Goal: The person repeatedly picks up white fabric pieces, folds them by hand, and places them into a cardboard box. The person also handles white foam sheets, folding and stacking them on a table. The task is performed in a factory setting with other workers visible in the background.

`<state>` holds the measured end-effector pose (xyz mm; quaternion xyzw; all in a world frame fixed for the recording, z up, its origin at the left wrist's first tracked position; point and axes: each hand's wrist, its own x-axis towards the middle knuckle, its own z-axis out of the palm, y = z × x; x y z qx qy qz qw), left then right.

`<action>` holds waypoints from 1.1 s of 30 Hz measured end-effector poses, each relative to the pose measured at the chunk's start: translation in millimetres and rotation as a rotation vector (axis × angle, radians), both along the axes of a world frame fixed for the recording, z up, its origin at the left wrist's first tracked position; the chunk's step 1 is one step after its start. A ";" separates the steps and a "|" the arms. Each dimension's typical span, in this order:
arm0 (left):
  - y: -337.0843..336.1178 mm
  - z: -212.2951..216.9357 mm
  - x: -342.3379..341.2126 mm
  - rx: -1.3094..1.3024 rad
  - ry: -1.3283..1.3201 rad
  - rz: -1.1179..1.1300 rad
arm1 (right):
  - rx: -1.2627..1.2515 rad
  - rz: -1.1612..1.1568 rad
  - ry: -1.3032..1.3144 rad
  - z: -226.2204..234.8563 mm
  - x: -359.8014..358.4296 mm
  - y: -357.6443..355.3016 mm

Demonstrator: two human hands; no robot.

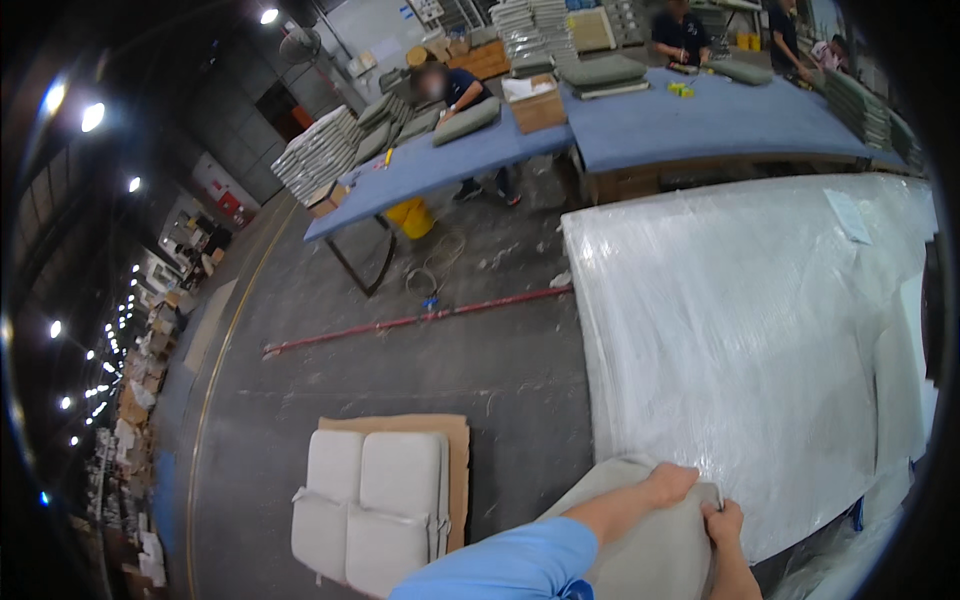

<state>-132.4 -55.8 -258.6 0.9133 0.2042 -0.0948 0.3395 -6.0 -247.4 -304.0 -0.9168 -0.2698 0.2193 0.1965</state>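
A grey fabric cushion (635, 555) lies low in front of me, partly under my left forearm. My left hand (674, 484) is closed at its far edge, with the fingers curled down against the fabric. Close by, my right hand (724, 522) pinches the cushion's right corner between thumb and fingers. Part of the cushion's near side is hidden by my blue sleeve and the picture's lower edge. To the left, pale cushions with ties (400, 470) are stacked on a brown cardboard sheet (459, 465) on the floor.
A large block wrapped in clear plastic (740, 320) stands just beyond my hands. Blue-topped tables (660, 125) run across the back, with cushion piles and several people working. A red bar (400, 325) crosses the floor; a yellow bucket (411, 217) stands below a table.
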 end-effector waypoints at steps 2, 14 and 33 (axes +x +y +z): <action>1.3 2.9 -2.2 -0.009 0.008 0.004 | -0.160 0.030 0.078 15.6 -0.8 3.8; 7.3 -4.7 22.3 0.005 0.088 -0.059 | -0.272 -0.258 0.038 20.8 1.4 27.3; 33.3 33.5 -16.9 0.130 0.261 -0.099 | -0.151 -0.165 0.038 30.3 -1.7 7.0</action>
